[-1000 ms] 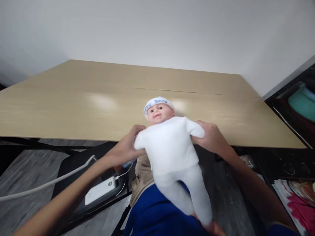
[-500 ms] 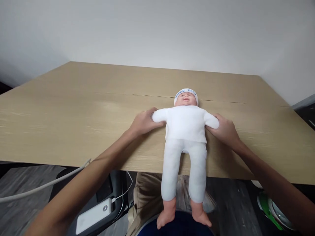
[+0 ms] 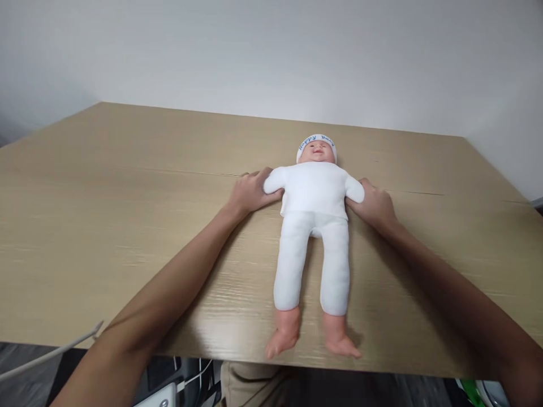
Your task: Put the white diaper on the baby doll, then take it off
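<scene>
A baby doll [image 3: 314,189] in a white top and trousers lies face up on the wooden table [image 3: 148,226]. Its white hat [image 3: 317,138] carries blue lettering, and its bare feet point toward the near edge. My left hand [image 3: 249,193] is closed around the end of the doll's arm on the left of the view. On the other side, my right hand [image 3: 375,204] grips the doll's other arm end. Both thumbs lie near the sleeves, while some of my fingers are hidden behind the arms.
A pale wall [image 3: 271,56] rises behind the table. At the lower left a white cable [image 3: 55,355] runs up to the near edge. Below the edge are a white power bank [image 3: 159,395] with a thin cord, my beige trousers [image 3: 250,384] and a green item [image 3: 472,391].
Both hands have moved the doll farther onto the table. Its legs, which hung past the near edge, now lie on the tabletop. The view has tilted up, too.
</scene>
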`<action>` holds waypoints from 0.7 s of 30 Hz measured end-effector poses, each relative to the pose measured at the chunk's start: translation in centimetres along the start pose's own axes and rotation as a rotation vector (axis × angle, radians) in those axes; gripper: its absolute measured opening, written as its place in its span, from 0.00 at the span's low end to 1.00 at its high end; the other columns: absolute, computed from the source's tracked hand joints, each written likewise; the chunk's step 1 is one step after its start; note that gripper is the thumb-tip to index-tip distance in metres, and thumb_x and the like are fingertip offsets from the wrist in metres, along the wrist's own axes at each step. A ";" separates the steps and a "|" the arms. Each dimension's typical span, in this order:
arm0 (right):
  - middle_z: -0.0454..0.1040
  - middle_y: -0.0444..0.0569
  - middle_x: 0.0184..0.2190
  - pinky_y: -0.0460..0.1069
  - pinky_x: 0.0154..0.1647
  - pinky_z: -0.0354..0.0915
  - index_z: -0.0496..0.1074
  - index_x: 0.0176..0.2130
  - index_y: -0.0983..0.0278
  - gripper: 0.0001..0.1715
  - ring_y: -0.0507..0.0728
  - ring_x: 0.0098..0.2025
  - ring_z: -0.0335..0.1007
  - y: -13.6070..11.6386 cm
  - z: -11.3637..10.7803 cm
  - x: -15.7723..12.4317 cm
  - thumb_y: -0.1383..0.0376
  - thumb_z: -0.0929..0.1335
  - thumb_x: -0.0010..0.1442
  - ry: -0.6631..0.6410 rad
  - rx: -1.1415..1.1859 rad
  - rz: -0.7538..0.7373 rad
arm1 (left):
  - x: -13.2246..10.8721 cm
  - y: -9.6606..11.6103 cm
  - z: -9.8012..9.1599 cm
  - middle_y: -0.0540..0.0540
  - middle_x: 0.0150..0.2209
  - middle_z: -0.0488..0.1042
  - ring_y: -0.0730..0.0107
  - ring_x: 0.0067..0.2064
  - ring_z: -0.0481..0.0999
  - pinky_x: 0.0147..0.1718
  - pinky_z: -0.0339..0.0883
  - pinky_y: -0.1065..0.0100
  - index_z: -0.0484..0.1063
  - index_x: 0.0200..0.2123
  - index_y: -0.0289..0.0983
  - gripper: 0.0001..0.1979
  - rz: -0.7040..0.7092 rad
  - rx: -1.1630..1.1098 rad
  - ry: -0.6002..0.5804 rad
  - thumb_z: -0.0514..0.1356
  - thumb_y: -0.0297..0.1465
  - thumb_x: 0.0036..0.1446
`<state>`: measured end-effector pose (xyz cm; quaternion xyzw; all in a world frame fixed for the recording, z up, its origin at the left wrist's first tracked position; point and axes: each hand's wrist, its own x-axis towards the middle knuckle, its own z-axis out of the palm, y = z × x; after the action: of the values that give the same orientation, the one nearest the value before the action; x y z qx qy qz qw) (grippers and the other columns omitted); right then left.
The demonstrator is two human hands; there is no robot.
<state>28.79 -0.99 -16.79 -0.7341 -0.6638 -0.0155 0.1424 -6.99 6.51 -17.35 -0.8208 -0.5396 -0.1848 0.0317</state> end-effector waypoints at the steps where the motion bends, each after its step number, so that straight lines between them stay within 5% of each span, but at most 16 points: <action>1: 0.86 0.63 0.42 0.54 0.37 0.62 0.77 0.53 0.64 0.26 0.73 0.41 0.81 0.0 0.4 0.7 0.47 0.71 0.67 0.020 -0.041 -0.001 | 0.8 -0.4 0.4 0.35 0.43 0.87 0.39 0.45 0.87 0.45 0.72 0.55 0.78 0.56 0.36 0.34 0.014 0.012 0.016 0.58 0.59 0.62; 6: 0.84 0.65 0.41 0.56 0.39 0.59 0.76 0.52 0.67 0.29 0.70 0.39 0.78 0.6 2.1 3.8 0.45 0.69 0.68 0.091 -0.122 -0.033 | 4.5 -1.8 2.5 0.34 0.43 0.87 0.43 0.43 0.85 0.47 0.68 0.53 0.79 0.50 0.36 0.32 0.088 0.049 0.099 0.57 0.58 0.64; 9: 0.83 0.69 0.46 0.58 0.43 0.61 0.74 0.60 0.68 0.35 0.70 0.41 0.76 1.8 2.7 4.7 0.43 0.67 0.71 0.140 -0.069 -0.052 | 5.4 -1.8 2.8 0.33 0.44 0.85 0.43 0.44 0.84 0.50 0.65 0.50 0.78 0.51 0.36 0.32 0.108 0.048 0.115 0.57 0.58 0.65; 12: 0.81 0.71 0.53 0.60 0.46 0.63 0.72 0.66 0.66 0.38 0.73 0.46 0.74 3.7 3.0 4.2 0.42 0.66 0.71 0.232 0.013 -0.120 | 4.7 -1.7 1.9 0.31 0.49 0.84 0.41 0.48 0.82 0.53 0.65 0.47 0.77 0.57 0.35 0.36 0.130 0.018 0.137 0.54 0.62 0.69; 16: 0.82 0.64 0.50 0.63 0.49 0.67 0.76 0.61 0.62 0.33 0.74 0.48 0.75 6.8 2.4 2.8 0.44 0.68 0.69 0.233 0.073 -0.309 | 2.9 -2.9 0.2 0.32 0.57 0.81 0.41 0.56 0.79 0.57 0.69 0.46 0.74 0.61 0.37 0.38 0.194 -0.095 0.114 0.52 0.64 0.71; 21: 0.81 0.61 0.47 0.65 0.50 0.70 0.77 0.57 0.62 0.26 0.72 0.47 0.76 8.7 1.2 2.5 0.50 0.70 0.67 0.220 0.147 -0.377 | 2.7 -4.6 0.6 0.36 0.53 0.83 0.42 0.54 0.81 0.56 0.73 0.47 0.76 0.58 0.40 0.36 0.082 -0.214 0.130 0.58 0.65 0.68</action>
<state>37.38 0.99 -19.03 -0.5786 -0.7691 -0.0733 0.2615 -9.99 10.96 -17.64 -0.8270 -0.4798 -0.2926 -0.0136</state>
